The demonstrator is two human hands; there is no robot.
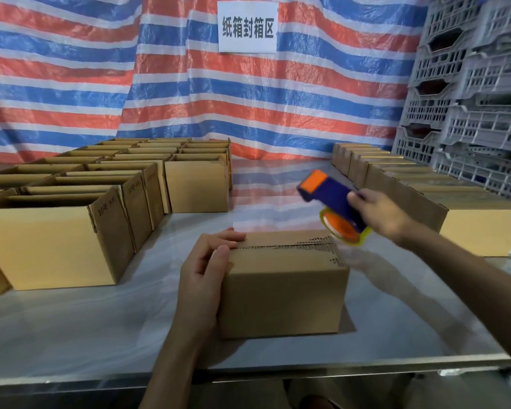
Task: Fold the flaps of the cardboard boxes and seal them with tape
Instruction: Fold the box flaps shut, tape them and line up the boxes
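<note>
box (283,290) sitting at centre of table (101,326), flaps folded shut | left hand (207,273) gripping its left end, fingers curling over top | right hand (384,214) clamping tape gun (334,205) just above right end | open boxes (50,246) standing at left

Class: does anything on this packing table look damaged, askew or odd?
The centre seam of the closed cardboard box held by the left hand looks ragged, with a dotted, jagged edge toward its right end, below the tape dispenser in the right hand. Whether that is torn card or tape, I cannot tell.
</note>
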